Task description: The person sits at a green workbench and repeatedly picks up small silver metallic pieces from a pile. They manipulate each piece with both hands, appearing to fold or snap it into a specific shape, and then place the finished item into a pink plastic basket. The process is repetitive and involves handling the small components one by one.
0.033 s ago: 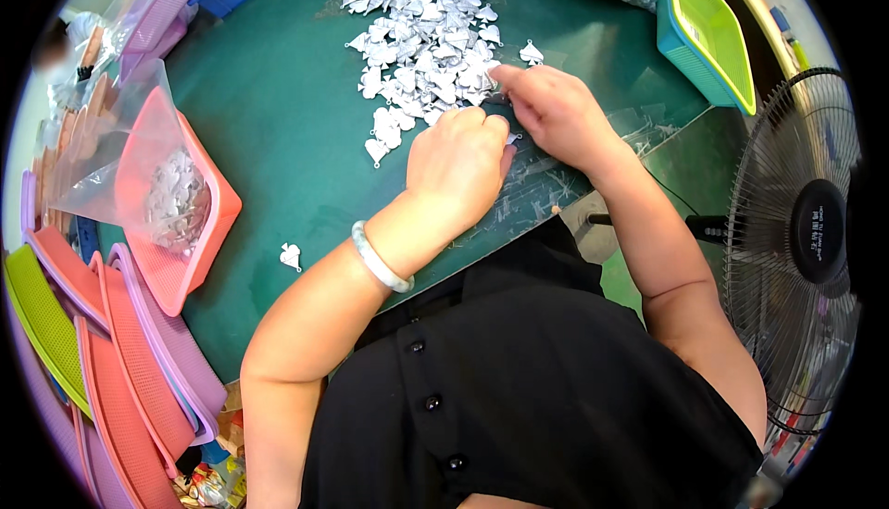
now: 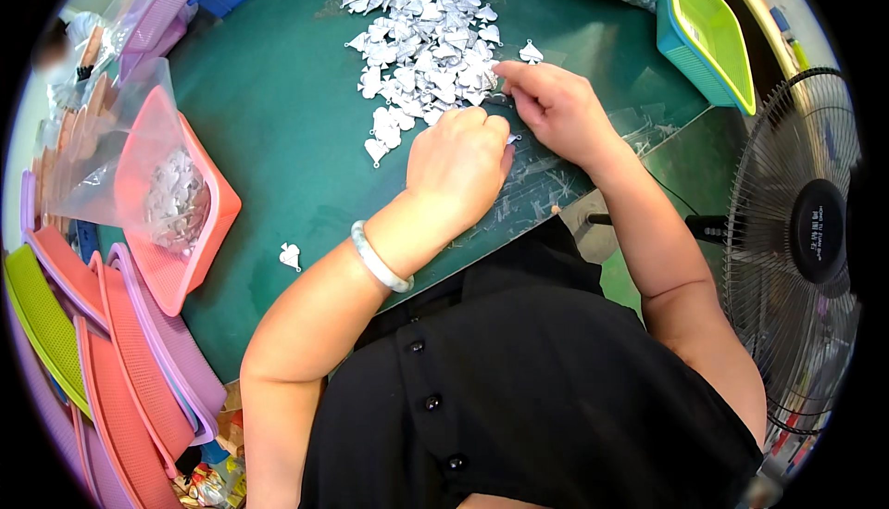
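Curls the left hand (image 2: 458, 159) low over the green table (image 2: 269, 120), with knuckles up and fingers folded nearly closed, just below the near edge of the pile of silver-grey spade-shaped pieces (image 2: 426, 41). Shows a small bit of one piece (image 2: 515, 138) at the thumb side of that hand; cannot tell whether gripped or merely lying there. Extends the right hand (image 2: 563, 113) to the right edge of the pile, with the index finger reaching to the pieces, the thumb below and the other fingers bent inward; cannot tell whether pinching anything. Has only a narrow gap between both hands. Has the pile spread across the far middle of the table, with a few pieces trailing down just left of the left hand. Has one loose piece (image 2: 531, 53) just beyond the right hand, and another loose piece (image 2: 290, 256) near the left forearm. Wears a pale bangle (image 2: 375, 259) on the left wrist. Has at the left a coral basket (image 2: 227, 201) with a clear bag (image 2: 176, 199) of grey pieces inside, and at the right a black fan (image 2: 796, 222) beyond the table edge
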`<state>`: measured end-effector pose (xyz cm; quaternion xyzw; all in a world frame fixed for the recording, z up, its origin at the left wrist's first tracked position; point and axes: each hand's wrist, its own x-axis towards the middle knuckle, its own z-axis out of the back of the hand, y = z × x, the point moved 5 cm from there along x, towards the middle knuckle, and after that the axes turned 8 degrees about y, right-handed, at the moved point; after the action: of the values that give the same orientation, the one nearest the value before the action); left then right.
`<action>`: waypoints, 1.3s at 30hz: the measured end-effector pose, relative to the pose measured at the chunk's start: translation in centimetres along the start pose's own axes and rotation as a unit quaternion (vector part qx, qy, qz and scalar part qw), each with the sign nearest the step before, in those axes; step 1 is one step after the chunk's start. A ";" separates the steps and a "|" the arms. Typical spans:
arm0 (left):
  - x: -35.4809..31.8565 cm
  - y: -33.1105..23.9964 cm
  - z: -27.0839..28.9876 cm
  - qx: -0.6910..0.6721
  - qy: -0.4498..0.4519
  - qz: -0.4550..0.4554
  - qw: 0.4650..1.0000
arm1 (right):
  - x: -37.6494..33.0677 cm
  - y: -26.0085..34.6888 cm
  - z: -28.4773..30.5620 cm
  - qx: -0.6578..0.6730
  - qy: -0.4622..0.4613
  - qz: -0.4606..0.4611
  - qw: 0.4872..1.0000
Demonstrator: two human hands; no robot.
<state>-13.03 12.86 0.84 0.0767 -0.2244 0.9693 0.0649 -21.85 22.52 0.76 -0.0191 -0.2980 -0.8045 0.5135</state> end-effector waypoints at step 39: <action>-2.7 4.2 -0.1 -0.758 0.020 0.285 0.587 | 0.0 1.1 -0.5 0.341 0.071 -0.171 0.922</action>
<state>-11.02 8.92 -1.52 -0.0880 -0.8867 0.4186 -0.1755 -20.74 22.00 0.89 0.2654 -0.5154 -0.7291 0.3637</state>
